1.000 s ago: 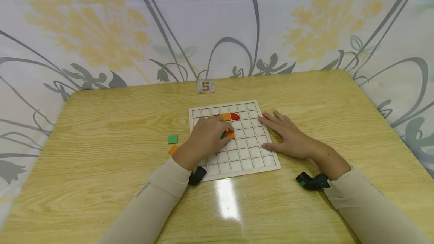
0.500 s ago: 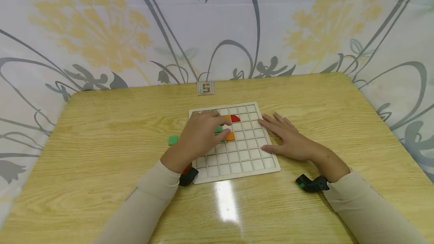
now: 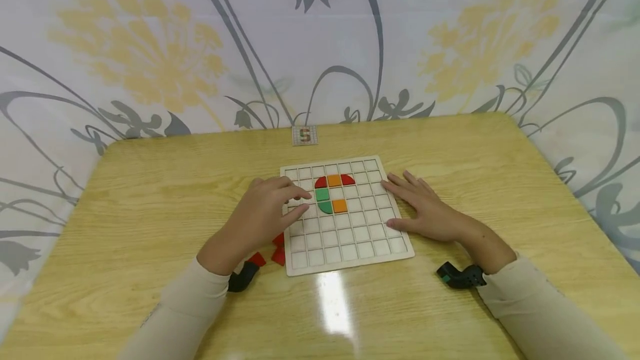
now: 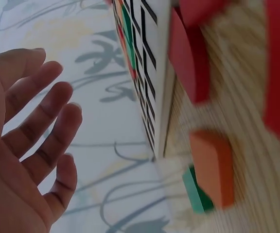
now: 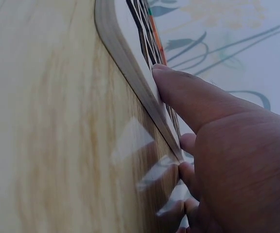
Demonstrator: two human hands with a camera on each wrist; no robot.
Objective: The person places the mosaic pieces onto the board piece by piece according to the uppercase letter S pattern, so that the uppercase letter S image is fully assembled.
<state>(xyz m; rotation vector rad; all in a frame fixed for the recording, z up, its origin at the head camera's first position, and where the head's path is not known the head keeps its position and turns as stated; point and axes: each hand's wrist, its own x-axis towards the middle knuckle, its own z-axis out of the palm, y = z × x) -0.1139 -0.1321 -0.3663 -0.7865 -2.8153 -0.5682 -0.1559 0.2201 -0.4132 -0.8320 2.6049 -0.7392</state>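
Note:
The pale square grid board [image 3: 350,264] lies on the table in the head view. Near its upper left, set into the cells, are a red quarter-round tile [image 3: 321,182], an orange square tile [image 3: 334,180] and a second red quarter-round tile [image 3: 348,180]. Below the first come a green square tile [image 3: 322,194] and a green quarter-round tile [image 3: 325,207], beside another orange square [image 3: 339,205]. My left hand [image 3: 265,210] hovers by the board's left edge, fingers loosely bent, holding nothing. With fingers spread, my right hand [image 3: 430,210] touches the board's right edge.
Loose red tiles [image 3: 278,257] lie left of the board. The left wrist view also shows a loose orange tile [image 4: 213,170] and a green tile [image 4: 197,191] on the wood. A small pattern card [image 3: 305,135] lies at the table's back edge, before a flowered cloth.
My left hand has let go near the orange square and drawn back leftward off the tiles, uncovering the red and green ones. The right hand stays at the board's edge.

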